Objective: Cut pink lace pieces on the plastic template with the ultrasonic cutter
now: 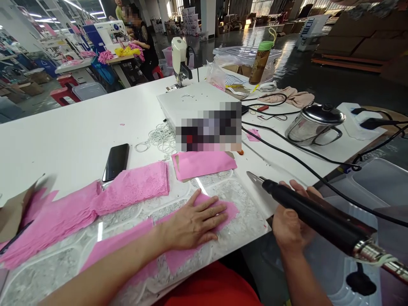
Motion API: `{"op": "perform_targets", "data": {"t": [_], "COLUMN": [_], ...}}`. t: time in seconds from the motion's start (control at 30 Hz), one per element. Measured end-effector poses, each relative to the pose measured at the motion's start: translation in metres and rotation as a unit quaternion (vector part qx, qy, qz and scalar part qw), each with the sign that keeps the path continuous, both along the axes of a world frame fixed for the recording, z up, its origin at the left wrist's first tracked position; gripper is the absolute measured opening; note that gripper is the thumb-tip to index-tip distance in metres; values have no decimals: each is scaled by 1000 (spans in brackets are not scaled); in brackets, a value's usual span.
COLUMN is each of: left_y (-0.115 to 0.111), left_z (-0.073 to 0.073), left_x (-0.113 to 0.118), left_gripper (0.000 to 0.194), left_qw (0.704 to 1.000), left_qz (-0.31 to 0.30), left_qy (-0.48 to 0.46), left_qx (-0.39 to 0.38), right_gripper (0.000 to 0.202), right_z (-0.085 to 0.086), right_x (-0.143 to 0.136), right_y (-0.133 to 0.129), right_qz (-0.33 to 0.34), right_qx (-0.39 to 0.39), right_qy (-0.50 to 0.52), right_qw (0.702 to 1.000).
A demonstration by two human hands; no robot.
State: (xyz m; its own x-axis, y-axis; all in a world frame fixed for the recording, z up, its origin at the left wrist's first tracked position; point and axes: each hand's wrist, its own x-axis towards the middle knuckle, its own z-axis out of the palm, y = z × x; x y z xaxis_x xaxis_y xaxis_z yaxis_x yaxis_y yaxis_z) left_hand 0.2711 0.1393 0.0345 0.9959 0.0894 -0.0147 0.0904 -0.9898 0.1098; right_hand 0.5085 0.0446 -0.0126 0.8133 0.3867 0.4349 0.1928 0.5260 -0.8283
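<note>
My left hand (196, 223) lies flat, fingers spread, pressing on a pink fabric piece (232, 211) on the marble-patterned mat (251, 208). Another pink piece (108, 250) lies partly under my forearm. My right hand (295, 221) grips a thick black-handled tool (314, 216) with a pointed metal tip aimed left, held off the table's right front edge. From the handle's rear runs a metal fitting. Beyond my left hand sits a folded pink fabric stack (207, 163) with brown card under it. To the left stretches a pile of pink lace fabric (130, 187).
A black phone (116, 161) lies behind the lace. White elastic loops (162, 138) sit beside a white box (200, 102) whose front is blurred out. At right are a lidded glass mug (310, 125), black cables (306, 172) and a power strip (360, 121). Clear plastic bins (379, 182) stand below the edge.
</note>
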Motion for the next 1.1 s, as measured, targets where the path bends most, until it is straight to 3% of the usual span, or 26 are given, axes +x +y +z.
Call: {"op": "perform_targets", "data": {"t": [0.13,0.23,0.47,0.7,1.1], "left_y": [-1,-1,-1,-2,-2], "left_z": [2,4,4,1,-1], "left_x": [1,1,2,2,2], "left_gripper": [55,56,54,54,52], "left_qw": [1000,1000,999,999,1000], "left_qz": [1,-2,-6,-5,4], "left_qy": [10,18,16,10,-6], "left_qx": [13,19,46,35,6], "right_gripper": [39,35,28,21,19], "right_z": [19,38,66,70,68], "right_x": [6,15,12,1,-4], "right_y": [26,27,-5,-3,0], "right_qz": [-44,-39,104,161,201], "right_qx": [67,100,55,45,48], "right_qy": [29,92,87,54,22], "right_qw": [996,990,989,984,978]}}
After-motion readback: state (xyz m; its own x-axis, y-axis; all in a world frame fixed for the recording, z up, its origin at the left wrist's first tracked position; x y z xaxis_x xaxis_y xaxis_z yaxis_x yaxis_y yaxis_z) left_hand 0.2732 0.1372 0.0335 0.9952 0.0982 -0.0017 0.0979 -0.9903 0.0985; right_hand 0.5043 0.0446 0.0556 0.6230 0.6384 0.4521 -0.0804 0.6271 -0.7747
